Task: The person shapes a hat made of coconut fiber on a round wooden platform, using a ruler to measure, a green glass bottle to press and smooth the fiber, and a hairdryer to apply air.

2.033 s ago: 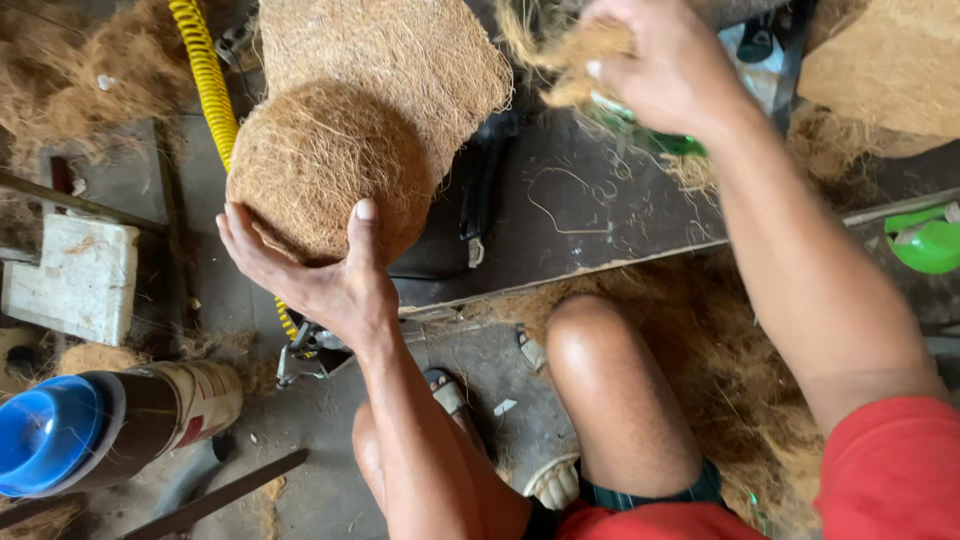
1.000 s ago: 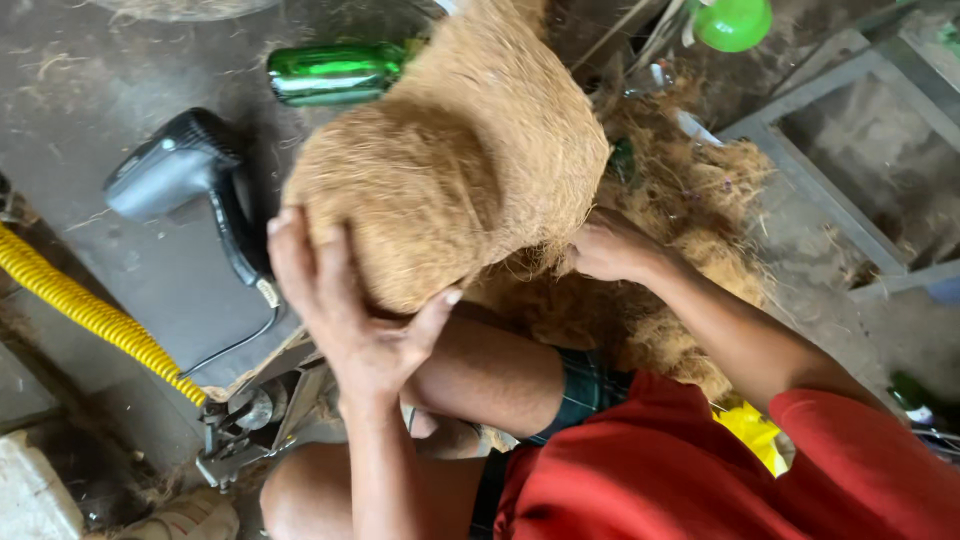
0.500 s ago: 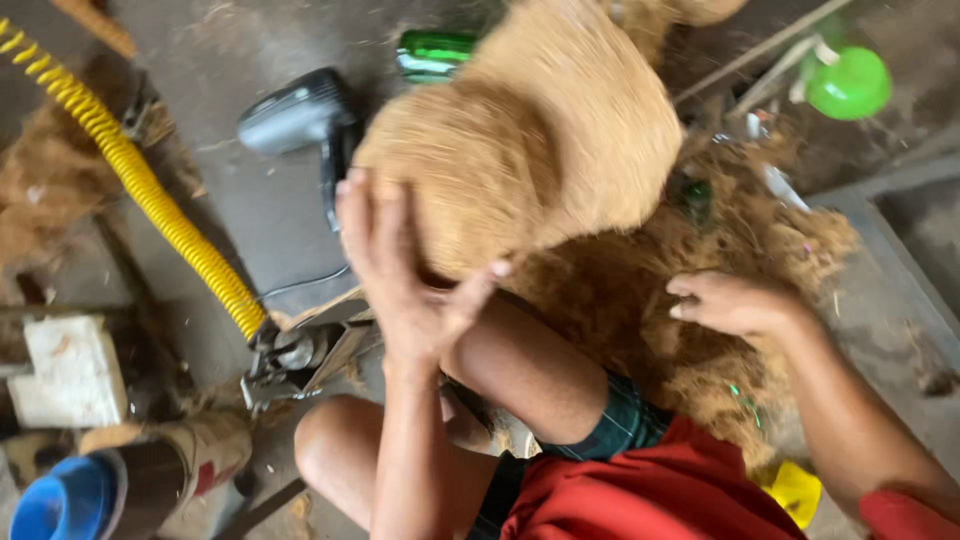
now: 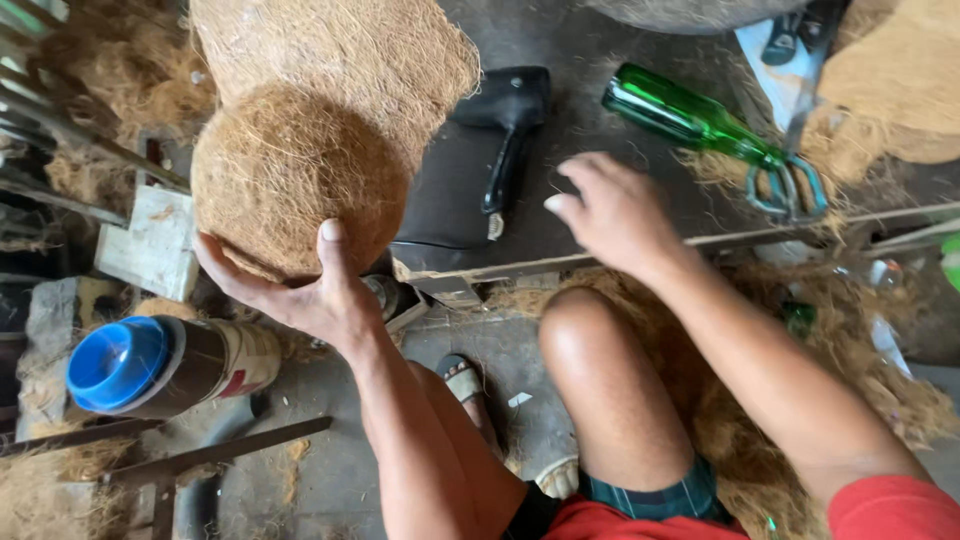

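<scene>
Left hand (image 4: pixel 310 290) grip cups the coir bowl (image 4: pixel 295 180); right hand (image 4: pixel 615 215) released, empty

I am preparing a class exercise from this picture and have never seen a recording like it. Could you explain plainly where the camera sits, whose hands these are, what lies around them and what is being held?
The camera is worn on a person's head and looks down, so you see their own arms and bare knees from above. No machine is involved. The left hand cups a round bowl-shaped form of brown coconut fibre from below, thumb against its side. The right hand is open and holds nothing; it hovers over a dark board. On that board lie a black handled tool and a green glass bottle on its side, with scissors at its neck. A jar with a blue lid lies at lower left. Loose fibre covers the floor.
</scene>
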